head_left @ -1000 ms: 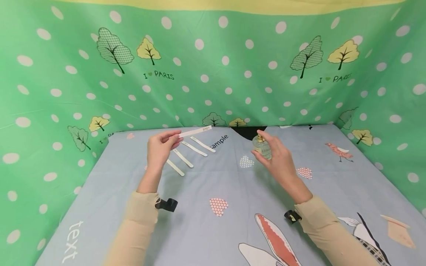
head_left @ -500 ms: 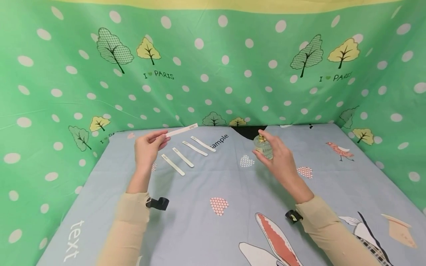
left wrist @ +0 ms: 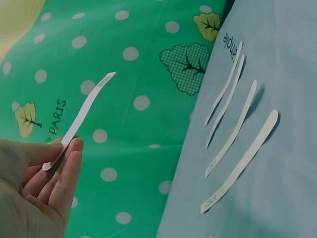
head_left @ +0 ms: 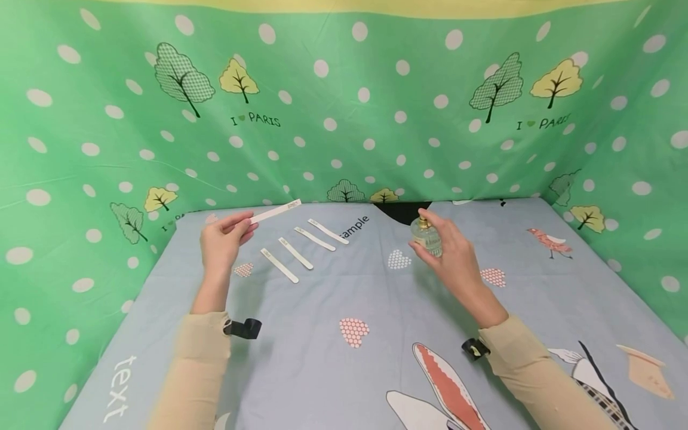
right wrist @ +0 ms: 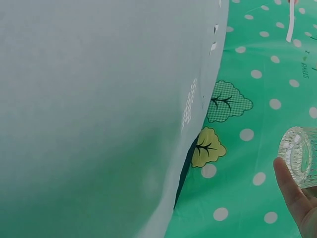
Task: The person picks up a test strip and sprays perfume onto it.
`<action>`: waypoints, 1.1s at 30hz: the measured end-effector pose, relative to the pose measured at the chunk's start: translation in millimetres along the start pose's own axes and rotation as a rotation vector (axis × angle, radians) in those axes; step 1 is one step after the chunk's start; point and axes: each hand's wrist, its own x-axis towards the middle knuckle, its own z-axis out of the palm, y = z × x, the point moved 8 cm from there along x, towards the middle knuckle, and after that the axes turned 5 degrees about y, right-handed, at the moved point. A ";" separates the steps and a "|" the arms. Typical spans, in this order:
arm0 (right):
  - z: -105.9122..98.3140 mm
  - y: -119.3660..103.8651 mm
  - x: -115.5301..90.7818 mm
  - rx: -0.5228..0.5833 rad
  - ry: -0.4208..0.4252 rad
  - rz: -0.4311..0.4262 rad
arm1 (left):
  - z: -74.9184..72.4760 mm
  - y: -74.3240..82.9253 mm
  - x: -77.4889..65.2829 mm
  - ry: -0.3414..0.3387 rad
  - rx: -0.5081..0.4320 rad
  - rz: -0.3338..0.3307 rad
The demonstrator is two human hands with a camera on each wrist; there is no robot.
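My left hand pinches a white paper test strip near one end between thumb and fingers; the printed end points up and to the right. In the left wrist view the strip bends slightly, held above the table. My right hand holds a clear glass perfume bottle upright, index finger on its gold spray top and thumb low on its side. The right wrist view shows the bottle's ribbed glass base at the right edge.
Several similar paper strips lie slantwise in a loose row on the grey-blue patterned cloth, right of my left hand. A green polka-dot curtain hangs behind and at both sides of the table. Each wrist carries a black camera mount.
My left hand has moved left with its strip, away from the bottle, uncovering the printed ends of the lying strips. The right hand and bottle have barely moved.
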 end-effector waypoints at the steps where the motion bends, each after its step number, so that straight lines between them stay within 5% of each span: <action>1: 0.1 0.0 0.1 0.002 0.000 -0.002 | -2.0 -1.2 0.8 0.005 0.000 -0.006; 26: 3.7 -3.3 1.7 0.003 -0.022 0.000 | -50.9 -32.6 19.7 0.096 -0.123 -0.166; 33: 4.2 -2.1 1.4 0.003 -0.020 0.001 | -59.2 -43.7 22.2 0.112 -0.074 -0.198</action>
